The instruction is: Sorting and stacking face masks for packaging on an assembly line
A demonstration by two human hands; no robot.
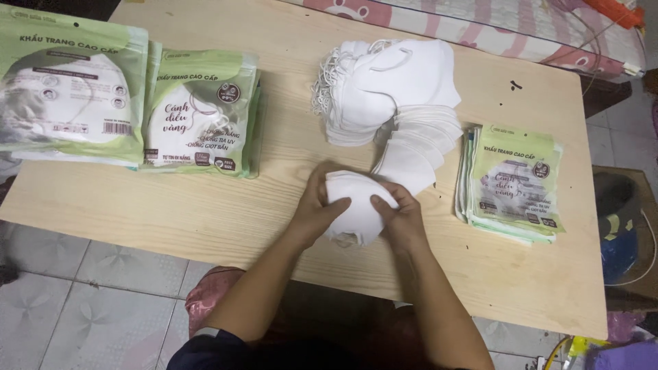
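Hands at the near edge of the counter (205, 219), about midway along it, gathering a small bundle of white masks (356, 205). The left hand (317, 205) curls around the bundle's left side, fingers closed over its top; the right hand (403, 216) grips the right side, thumb pressed into the fabric. Both hands are closed on the bundle, which rests on or just above the wood; which of the two cannot be told. The step in hand appears to be squaring and compressing the bundle. By judgement, the next move calls for a firm, even squeeze so that no mask slips out. Behind the hands, toward the far edge, lies a large fanned heap of masks (391, 96). A stack of flat green pouches (510, 185) sits near the right edge; filled green packs (199, 113) lie at the left end.
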